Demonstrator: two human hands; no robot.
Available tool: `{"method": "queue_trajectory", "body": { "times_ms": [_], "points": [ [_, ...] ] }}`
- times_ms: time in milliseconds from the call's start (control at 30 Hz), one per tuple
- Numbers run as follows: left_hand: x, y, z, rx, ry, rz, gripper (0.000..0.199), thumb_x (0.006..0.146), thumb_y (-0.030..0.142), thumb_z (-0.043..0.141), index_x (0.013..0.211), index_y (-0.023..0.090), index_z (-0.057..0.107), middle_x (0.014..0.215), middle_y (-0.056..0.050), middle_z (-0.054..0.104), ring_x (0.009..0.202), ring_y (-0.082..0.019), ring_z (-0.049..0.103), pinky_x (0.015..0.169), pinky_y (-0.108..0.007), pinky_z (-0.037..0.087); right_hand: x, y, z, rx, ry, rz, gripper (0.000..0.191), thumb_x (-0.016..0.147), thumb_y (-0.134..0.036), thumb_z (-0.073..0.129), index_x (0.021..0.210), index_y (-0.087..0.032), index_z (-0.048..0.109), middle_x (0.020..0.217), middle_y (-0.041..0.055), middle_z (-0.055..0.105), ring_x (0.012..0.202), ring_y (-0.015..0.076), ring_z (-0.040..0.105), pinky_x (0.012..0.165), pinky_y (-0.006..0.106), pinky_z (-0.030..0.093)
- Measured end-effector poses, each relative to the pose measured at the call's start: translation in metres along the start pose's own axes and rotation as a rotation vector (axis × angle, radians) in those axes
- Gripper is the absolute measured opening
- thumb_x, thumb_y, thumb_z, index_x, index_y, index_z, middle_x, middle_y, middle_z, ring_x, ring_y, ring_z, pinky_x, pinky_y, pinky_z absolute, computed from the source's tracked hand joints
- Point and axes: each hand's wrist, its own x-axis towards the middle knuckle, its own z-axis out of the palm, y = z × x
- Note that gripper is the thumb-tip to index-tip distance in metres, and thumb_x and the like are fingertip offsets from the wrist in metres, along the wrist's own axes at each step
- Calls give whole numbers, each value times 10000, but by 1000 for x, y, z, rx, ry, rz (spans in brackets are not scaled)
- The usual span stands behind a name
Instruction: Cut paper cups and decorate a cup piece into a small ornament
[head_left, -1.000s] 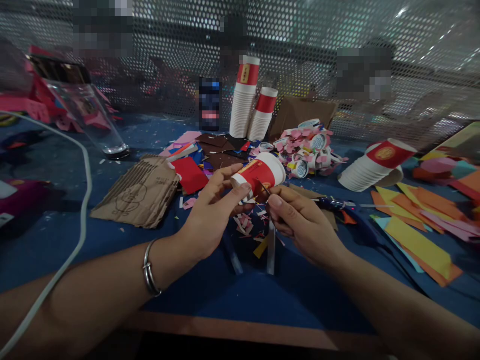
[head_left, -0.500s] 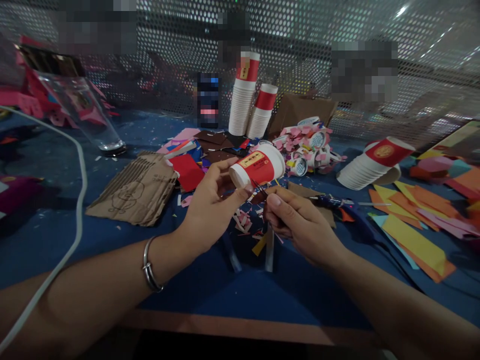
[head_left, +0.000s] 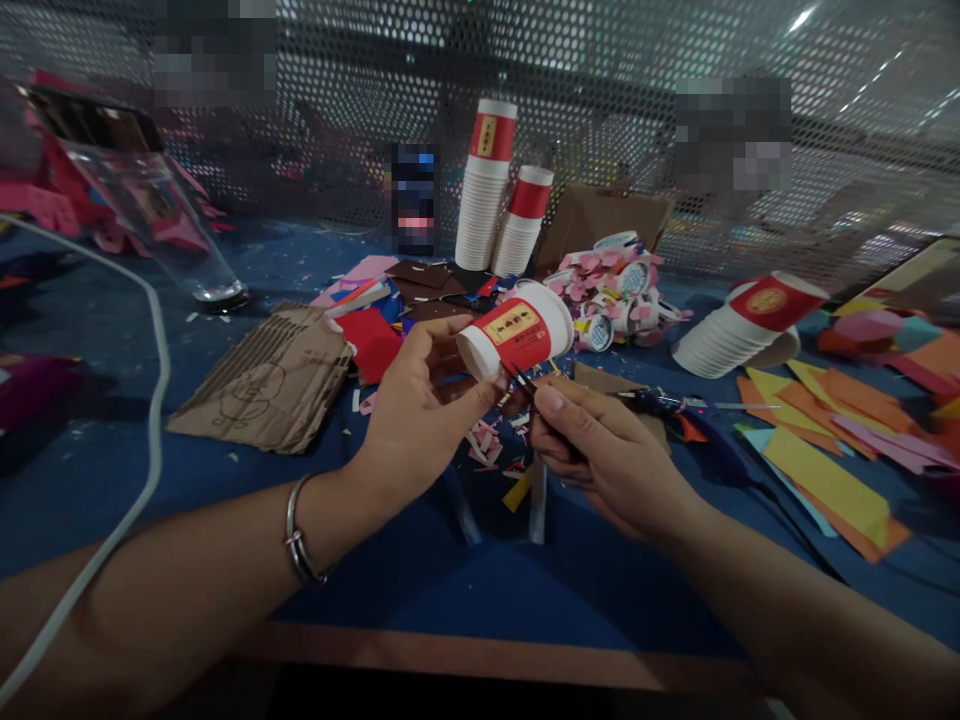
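A red and white paper cup [head_left: 534, 335] lies tipped sideways in the air, its wider rim end toward the right. My left hand [head_left: 420, 410] grips it near its narrower end, thumb below and fingers behind. My right hand [head_left: 592, 440] is closed around a pair of dark scissors [head_left: 523, 380]; their thin blades touch or nearly touch the cup's lower side. The scissor handles are mostly hidden by my fingers. Beneath both hands, pink and white paper scraps [head_left: 486, 445] litter the blue table [head_left: 480, 600].
Two tall cup stacks [head_left: 480, 215] stand at the back by a phone [head_left: 414, 200]. Decorated cups [head_left: 619, 290] pile up beside them. Rightward are a leaning cup stack [head_left: 742, 325], a blue glue gun [head_left: 697, 425] and coloured paper [head_left: 832, 480]. Cardboard [head_left: 262, 380] and a glass bottle [head_left: 161, 220] sit left.
The cup has turned slightly in my left hand, so its printed label faces me a little differently. The scissor blades have shifted slightly against it. Both hands keep nearly the same place.
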Motion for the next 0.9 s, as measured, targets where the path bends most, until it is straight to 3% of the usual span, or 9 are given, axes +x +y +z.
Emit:
{"method": "queue_trajectory", "body": {
  "times_ms": [233, 633, 900],
  "points": [
    [1, -3, 0, 43, 88, 88, 539, 745, 188, 886, 1115, 229, 497, 1184, -77, 699, 1123, -226, 709, 1012, -420, 589, -1, 0, 1, 11, 22, -2, 443, 946, -579, 737, 790, -212, 545, 608, -92, 359, 478, 57, 236, 419, 227, 136],
    [-2, 2, -2, 202, 74, 195, 490, 756, 194, 895, 1069, 230, 520, 1107, -41, 682, 1003, -214, 722, 873, -369, 607, -4, 1, 4, 7, 49, 24, 436, 942, -580, 742, 796, -207, 570, 587, -98, 366, 463, 52, 212, 403, 226, 129],
    [-2, 3, -4, 280, 54, 294, 476, 767, 148, 879, 1080, 239, 533, 1157, -45, 648, 1039, -223, 704, 933, -397, 610, -6, 0, 7, 15, 91, 26, 453, 909, -614, 762, 823, -201, 597, 594, -95, 374, 467, 54, 210, 402, 226, 126]
  ]
}}
